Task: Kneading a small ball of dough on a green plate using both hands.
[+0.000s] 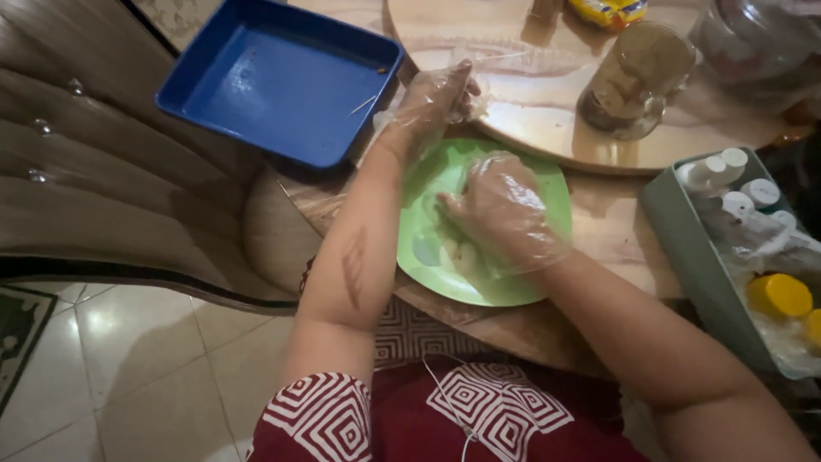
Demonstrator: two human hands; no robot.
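pressing into pale food on the green plate (547,184), the gloved right hand (505,214) curls its fingers down; the left hand (432,103) rests loosely bent at the rim, steadying it.

L hand (432,101): gloved, arm extended fwd, fingers loosely curled | R hand (500,210): gloved, palm down, fingers bent

You have 1 view, worn on your head. It looks steeply down, close over the table edge (479,329) and your lap.
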